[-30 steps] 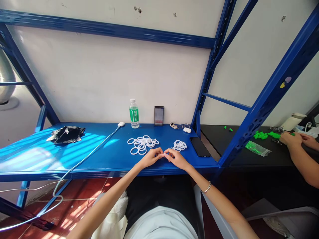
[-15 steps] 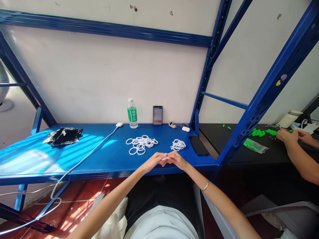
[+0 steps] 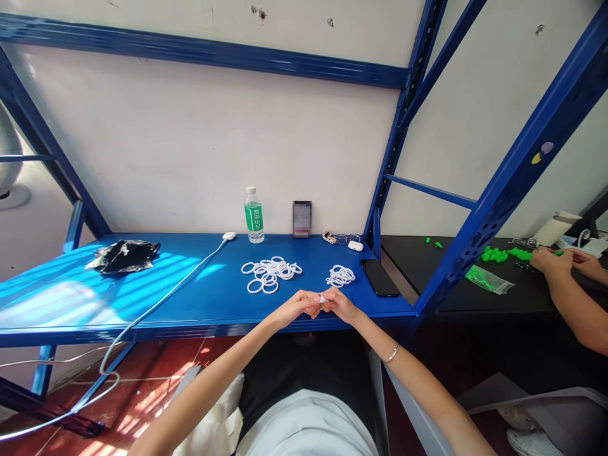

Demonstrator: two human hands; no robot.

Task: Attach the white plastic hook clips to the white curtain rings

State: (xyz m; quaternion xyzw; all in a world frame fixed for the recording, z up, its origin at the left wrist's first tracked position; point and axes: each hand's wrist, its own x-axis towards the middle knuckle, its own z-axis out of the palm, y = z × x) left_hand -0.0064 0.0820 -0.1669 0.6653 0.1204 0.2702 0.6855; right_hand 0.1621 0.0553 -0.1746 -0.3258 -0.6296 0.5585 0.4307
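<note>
Fingers of left hand (image 3: 299, 306) and right hand (image 3: 341, 304) pinch a white piece (image 3: 322, 299). Probably light and stiff, it suits fingertip edge-holds.

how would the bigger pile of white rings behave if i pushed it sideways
The bigger pile of white rings would probably spread rather than move as one block, since the rings overlap loosely. Each looks thin, so likely light. Most lie flat on the smooth-looking blue table, so they would likely slide rather than roll.
</note>
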